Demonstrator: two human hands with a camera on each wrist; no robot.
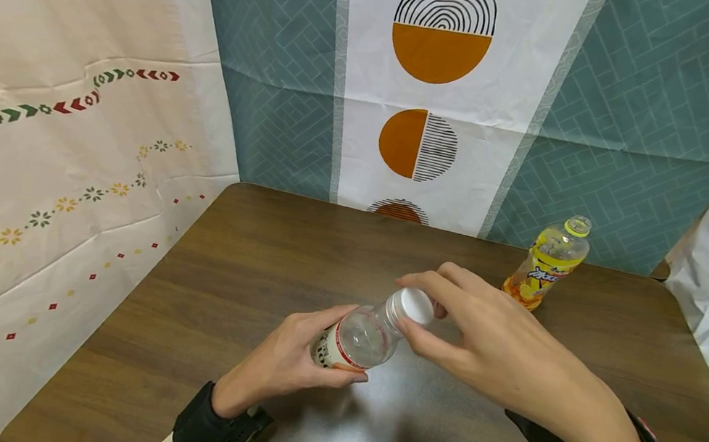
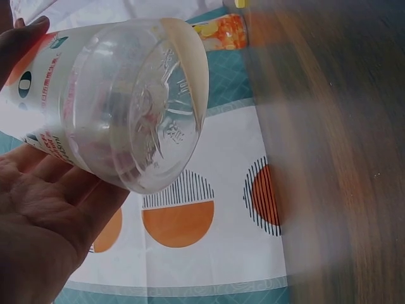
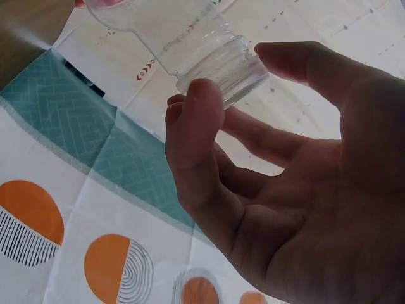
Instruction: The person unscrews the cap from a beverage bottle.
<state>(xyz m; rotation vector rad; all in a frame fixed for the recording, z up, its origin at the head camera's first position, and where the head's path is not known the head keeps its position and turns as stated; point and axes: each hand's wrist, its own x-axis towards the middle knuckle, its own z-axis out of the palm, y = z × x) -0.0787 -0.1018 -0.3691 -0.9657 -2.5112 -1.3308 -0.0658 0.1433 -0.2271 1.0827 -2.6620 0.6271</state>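
A clear plastic bottle (image 1: pixel 362 338) with a white printed label is tilted above the table, its neck toward the right. My left hand (image 1: pixel 296 356) grips it around the label, thumb on the near side and fingers on the far side. In the left wrist view the see-through base of the bottle (image 2: pixel 158 114) faces the camera. On the neck sits a whitish cap (image 1: pixel 415 306). My right hand (image 1: pixel 480 330) pinches this cap between thumb and fingers. From the right wrist, the cap (image 3: pixel 224 73) looks translucent and ribbed, with the fingertips at its sides.
A bottle with a yellow label (image 1: pixel 546 263) and orange-amber lower part stands at the back right of the brown wooden table (image 1: pixel 245 259). Behind the table hangs a teal and white patterned cloth (image 1: pixel 370 84); a cream patterned cloth (image 1: pixel 70 181) hangs along the left.
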